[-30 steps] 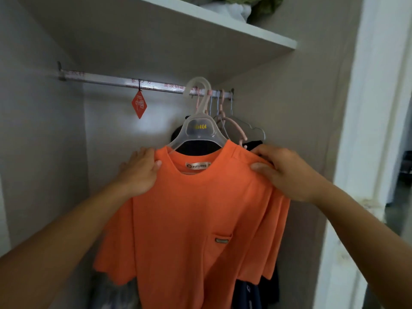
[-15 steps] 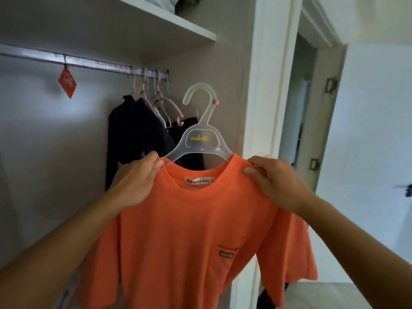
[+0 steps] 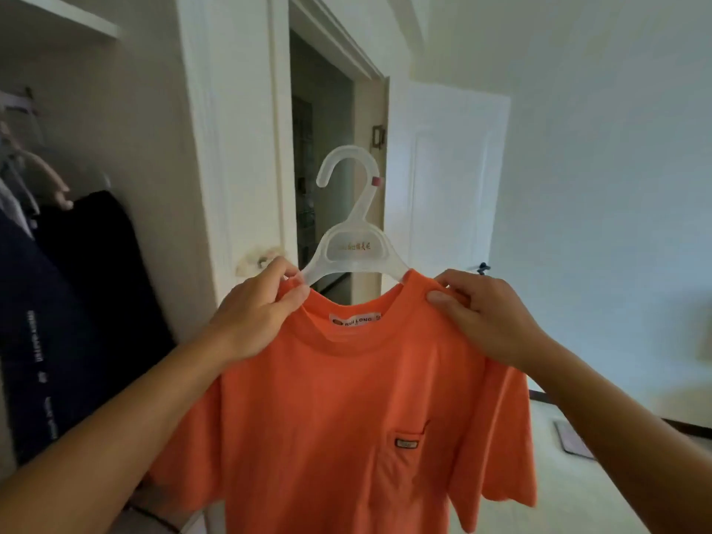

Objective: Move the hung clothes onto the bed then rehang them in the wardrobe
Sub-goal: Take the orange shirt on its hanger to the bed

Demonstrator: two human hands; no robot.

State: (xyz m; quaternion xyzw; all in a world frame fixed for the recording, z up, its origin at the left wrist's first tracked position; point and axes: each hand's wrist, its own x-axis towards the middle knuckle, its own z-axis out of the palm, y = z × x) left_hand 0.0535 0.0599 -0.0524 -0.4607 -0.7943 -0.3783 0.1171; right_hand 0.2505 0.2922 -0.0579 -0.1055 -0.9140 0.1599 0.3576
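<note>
The orange T-shirt on its clear hanger fills the middle of the view and blocks the way straight ahead. To the left, dark clothes hang in the wardrobe, with the white door frame just beside them as a hard edge. To the right, open room lies before the bare wall; above the hanger's hook the air is free.

1. An orange T-shirt of matt, soft-looking knit cloth carries a small woven label at its collar.
2. Above the shirt's collar, its hanger is translucent, frosted plastic with a smooth finish.
3. Left of the shirt, dark garments are matt cloth.
4. Behind the shirt, the door frame is smooth, white-painted, faintly glossy.
</note>
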